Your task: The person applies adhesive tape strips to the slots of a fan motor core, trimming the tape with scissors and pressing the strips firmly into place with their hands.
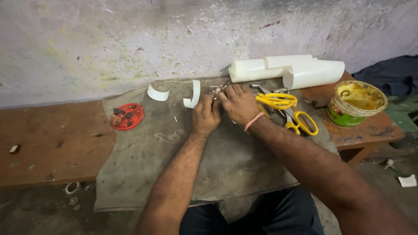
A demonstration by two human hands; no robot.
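My left hand (pixel 205 115) and right hand (pixel 238 103) sit knuckles-up and touching at upper centre of the frame, both curled over a small metal piece (pixel 216 90) on the grey cloth (pixel 174 165); how tightly either holds it I cannot tell, as the fingers cover it. Two yellow-handled scissors (pixel 287 109) lie just right of my right hand, white rolled sheets (pixel 287 69) above them, curved white strips (pixel 191 95) left of my left hand, a red lid (pixel 127 116) further left, and an open tin (pixel 356 103) at the right edge.
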